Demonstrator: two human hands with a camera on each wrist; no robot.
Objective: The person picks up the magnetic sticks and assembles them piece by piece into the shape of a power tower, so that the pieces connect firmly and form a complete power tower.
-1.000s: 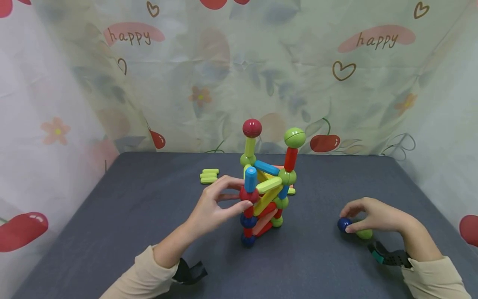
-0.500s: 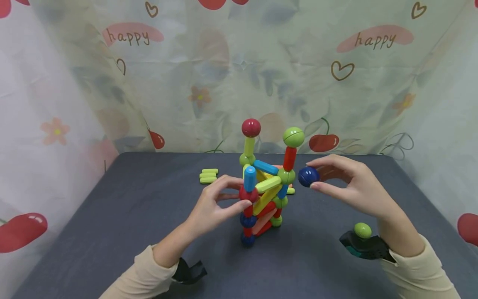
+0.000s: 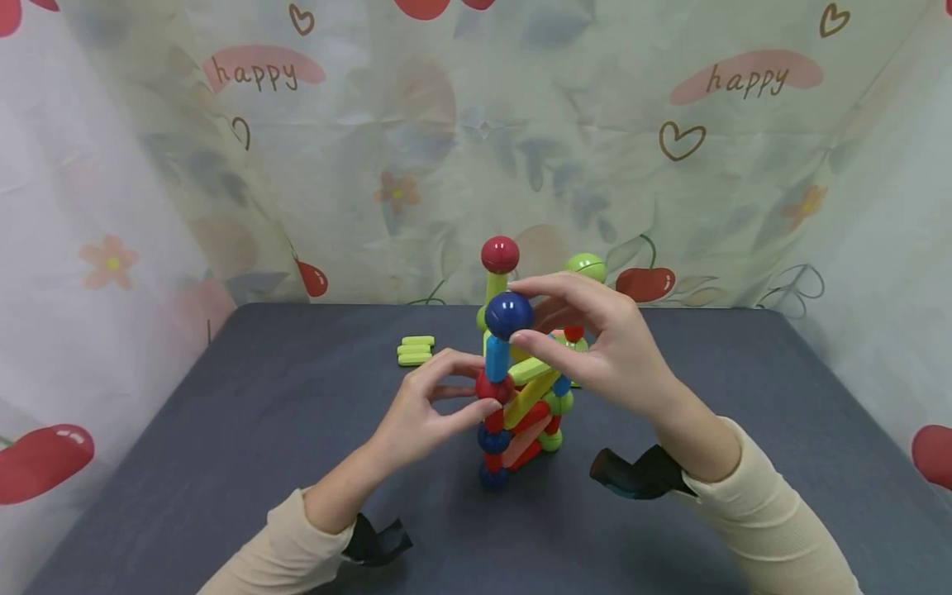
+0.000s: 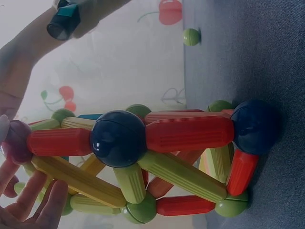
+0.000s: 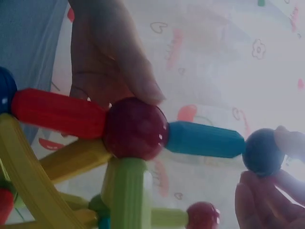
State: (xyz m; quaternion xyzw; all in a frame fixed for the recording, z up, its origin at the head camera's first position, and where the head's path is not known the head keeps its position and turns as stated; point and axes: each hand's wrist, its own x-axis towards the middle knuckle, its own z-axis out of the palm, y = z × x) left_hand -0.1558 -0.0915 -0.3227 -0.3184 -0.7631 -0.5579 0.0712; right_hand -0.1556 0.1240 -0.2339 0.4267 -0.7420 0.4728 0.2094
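A tower of coloured rods and balls stands mid-table. My left hand (image 3: 439, 401) pinches the red ball (image 5: 137, 129) at its near corner between thumb and fingers. Upright on that ball is a blue rod (image 3: 497, 359). At the rod's top end, my right hand (image 3: 602, 335) pinches a dark blue ball (image 3: 509, 315), and in the right wrist view ball and rod meet end to end. Below the red ball come a red rod (image 4: 59, 142) and another dark blue ball (image 4: 118, 138). The right hand covers part of the tower's right post in the head view.
Several light green rods (image 3: 415, 350) lie on the dark table (image 3: 312, 413) at the back left. A loose green ball (image 4: 191, 36) rests on the table, seen in the left wrist view. A printed curtain (image 3: 357, 165) hangs behind the table.
My right hand picked the dark blue ball up from the table at right and carried it left to the top of the blue rod. The left hand has kept its place on the red ball.
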